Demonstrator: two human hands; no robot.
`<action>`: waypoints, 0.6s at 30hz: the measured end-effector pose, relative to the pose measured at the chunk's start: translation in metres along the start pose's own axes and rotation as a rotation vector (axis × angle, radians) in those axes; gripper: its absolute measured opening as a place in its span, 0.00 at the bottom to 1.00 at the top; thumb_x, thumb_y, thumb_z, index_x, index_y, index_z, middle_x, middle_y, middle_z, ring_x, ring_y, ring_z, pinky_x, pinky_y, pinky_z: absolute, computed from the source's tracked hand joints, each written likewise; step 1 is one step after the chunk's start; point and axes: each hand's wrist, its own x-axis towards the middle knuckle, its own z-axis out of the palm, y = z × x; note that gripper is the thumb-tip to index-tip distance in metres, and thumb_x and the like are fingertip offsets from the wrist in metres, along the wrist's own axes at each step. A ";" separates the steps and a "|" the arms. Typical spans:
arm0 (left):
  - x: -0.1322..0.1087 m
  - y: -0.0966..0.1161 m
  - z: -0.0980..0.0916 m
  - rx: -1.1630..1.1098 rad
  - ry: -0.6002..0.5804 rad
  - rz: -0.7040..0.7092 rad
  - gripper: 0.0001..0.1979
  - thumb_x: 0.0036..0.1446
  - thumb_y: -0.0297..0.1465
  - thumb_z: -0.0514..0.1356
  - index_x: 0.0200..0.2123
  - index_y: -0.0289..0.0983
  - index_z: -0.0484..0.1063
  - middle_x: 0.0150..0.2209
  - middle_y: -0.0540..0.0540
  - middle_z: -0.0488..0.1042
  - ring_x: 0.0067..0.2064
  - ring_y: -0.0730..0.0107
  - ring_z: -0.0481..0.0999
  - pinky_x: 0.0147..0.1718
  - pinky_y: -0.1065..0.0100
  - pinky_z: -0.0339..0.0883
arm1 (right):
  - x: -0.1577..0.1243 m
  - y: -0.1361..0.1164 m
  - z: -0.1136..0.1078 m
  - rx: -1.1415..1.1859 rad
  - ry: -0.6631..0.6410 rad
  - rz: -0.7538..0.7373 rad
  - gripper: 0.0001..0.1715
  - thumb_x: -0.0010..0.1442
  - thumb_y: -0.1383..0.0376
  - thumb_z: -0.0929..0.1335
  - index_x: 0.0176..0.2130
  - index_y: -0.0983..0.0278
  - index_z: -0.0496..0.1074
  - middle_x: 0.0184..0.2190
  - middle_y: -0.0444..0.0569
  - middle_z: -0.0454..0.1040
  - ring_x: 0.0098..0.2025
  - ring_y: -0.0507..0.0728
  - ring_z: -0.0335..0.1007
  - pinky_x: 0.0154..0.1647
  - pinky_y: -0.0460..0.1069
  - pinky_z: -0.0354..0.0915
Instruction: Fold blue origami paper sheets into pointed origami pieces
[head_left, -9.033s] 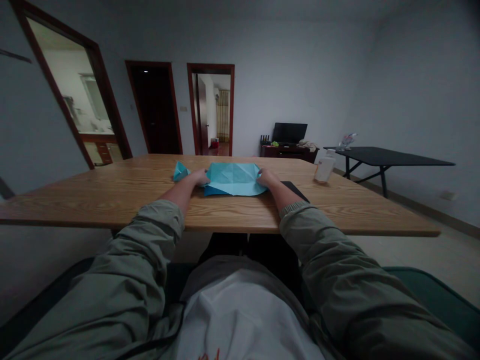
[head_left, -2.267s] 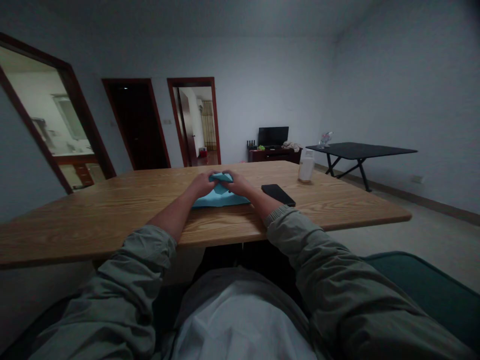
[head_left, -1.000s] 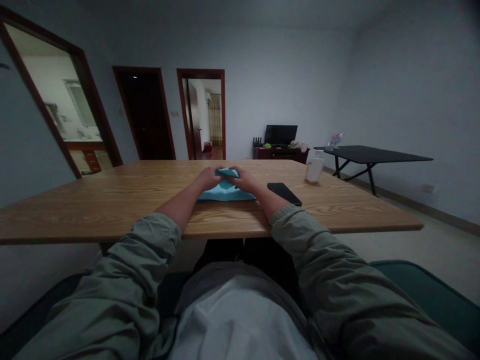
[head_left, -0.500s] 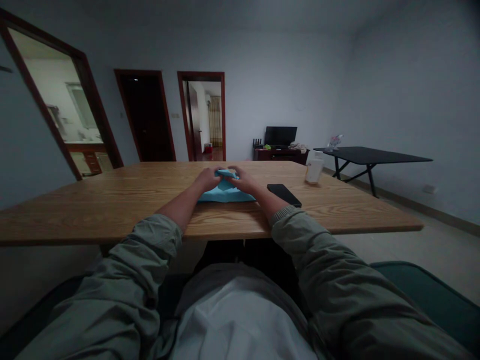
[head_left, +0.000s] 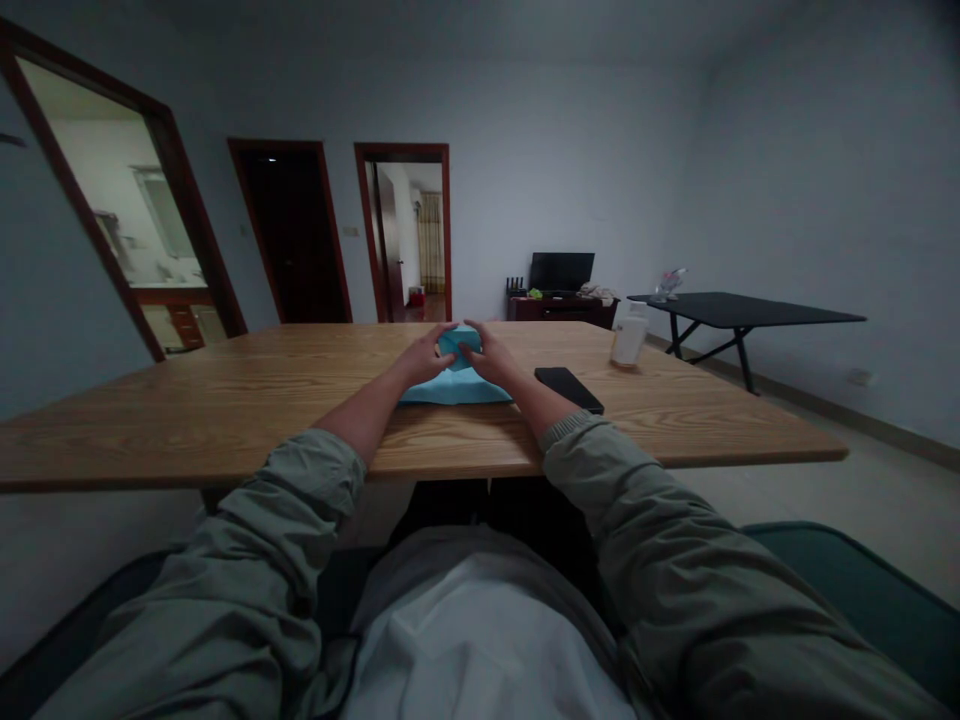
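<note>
Over the near middle of the table, my left hand (head_left: pixel 424 357) and my right hand (head_left: pixel 488 353) face each other, fingers curled around a compact, block-shaped light-blue bundle (head_left: pixel 460 345). Both thumbs press on the side turned toward me. Beneath lies a light-blue sheet (head_left: pixel 457 388), spread flat near the table's front edge. Whether the sheet is paper or cloth, and whether the bundle is part of it, I cannot tell. Beyond my right wrist is a flat black object (head_left: pixel 568 388), perhaps a phone.
The wooden table (head_left: pixel 247 420) spreads wide before me. A white bottle (head_left: pixel 628 340) stands on its right side. Farther back are a black folding table (head_left: pixel 750 311) and a cabinet (head_left: pixel 574 311) bearing a dark screen (head_left: pixel 562 272). A dark green seat (head_left: pixel 847 590) is at right.
The bundle has been tipped up between my hands, so a broad blue face now shows toward me. My fingers have shifted upward around its sides. The sheet stays on the table.
</note>
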 end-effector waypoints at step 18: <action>0.013 0.161 -0.129 -0.491 0.343 0.060 0.16 0.63 0.27 0.47 0.50 0.30 0.68 0.33 0.52 0.68 0.30 0.82 0.69 0.35 0.72 0.68 | 0.003 0.011 0.002 0.024 -0.018 -0.008 0.32 0.64 0.60 0.61 0.66 0.64 0.57 0.44 0.53 0.75 0.42 0.59 0.69 0.49 0.55 0.66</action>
